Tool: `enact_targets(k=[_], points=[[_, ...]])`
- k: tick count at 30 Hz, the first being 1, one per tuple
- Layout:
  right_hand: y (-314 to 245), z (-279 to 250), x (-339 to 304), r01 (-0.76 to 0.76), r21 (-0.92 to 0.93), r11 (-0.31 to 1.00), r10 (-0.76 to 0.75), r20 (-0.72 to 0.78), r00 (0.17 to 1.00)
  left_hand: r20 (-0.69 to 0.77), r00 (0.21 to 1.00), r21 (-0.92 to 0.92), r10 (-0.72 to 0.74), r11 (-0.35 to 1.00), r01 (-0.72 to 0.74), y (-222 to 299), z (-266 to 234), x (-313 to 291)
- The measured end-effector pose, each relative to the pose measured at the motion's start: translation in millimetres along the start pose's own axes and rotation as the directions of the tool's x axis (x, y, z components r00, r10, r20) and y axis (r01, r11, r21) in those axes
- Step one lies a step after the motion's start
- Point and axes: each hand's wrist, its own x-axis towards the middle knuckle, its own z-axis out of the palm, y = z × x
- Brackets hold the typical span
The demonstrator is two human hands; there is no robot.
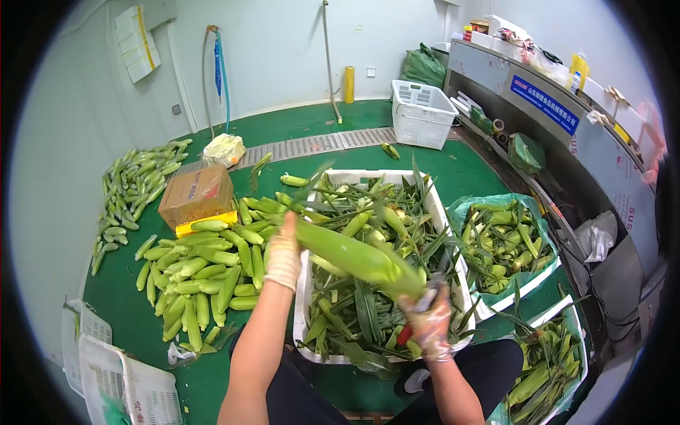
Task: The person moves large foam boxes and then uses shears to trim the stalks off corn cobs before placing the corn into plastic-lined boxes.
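Note:
An ear of corn in its green husk (343,251) is held slantwise over a white crate (301,312) of husked leaves and ears. Gloved in white, my left hand (285,248) is closed around its upper left end. At the lower right end is my right hand (428,322), in a patterned, clear-looking glove. It is closed on a red-handled tool (404,334) with a greyish metal part, perhaps a knife; motion blur hides its shape. Whether the right fingers also grip the corn cannot be told. Trimmed green ears (202,265) lie heaped left of the crate.
Green-lined crates of corn and leaves (499,244) (542,368) stand at right. A cardboard box (197,195) sits behind the heap, more ears (134,184) along the left wall. White baskets (127,382) are near left, another (423,117) far back. A metal machine (538,99) lines the right.

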Motion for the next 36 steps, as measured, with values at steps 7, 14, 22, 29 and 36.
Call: enact_targets(k=[7,14,22,29,36], points=[[15,5,22,0.516,-0.439,0.736,-0.482,0.195,0.854,-0.115,0.968,0.497,0.222,0.857,-0.137,11,-7,7],[-1,45,-35,0.117,0.075,0.990,-0.134,0.276,0.952,0.670,0.742,0.487,0.026,0.739,-0.466,4,39,-66],[20,13,-30,-0.037,0.002,0.999,0.024,0.718,0.696,0.585,0.750,0.743,-0.309,0.574,-0.344,12,31,-103],[16,-9,23,0.094,0.130,0.987,-0.159,0.866,0.475,0.695,0.504,0.636,-0.512,0.766,-0.099,3,5,-97],[-16,-18,34,-0.045,0.158,0.986,-0.122,0.886,0.447,0.745,0.251,0.494,-0.618,0.764,0.415,5,6,-95]])
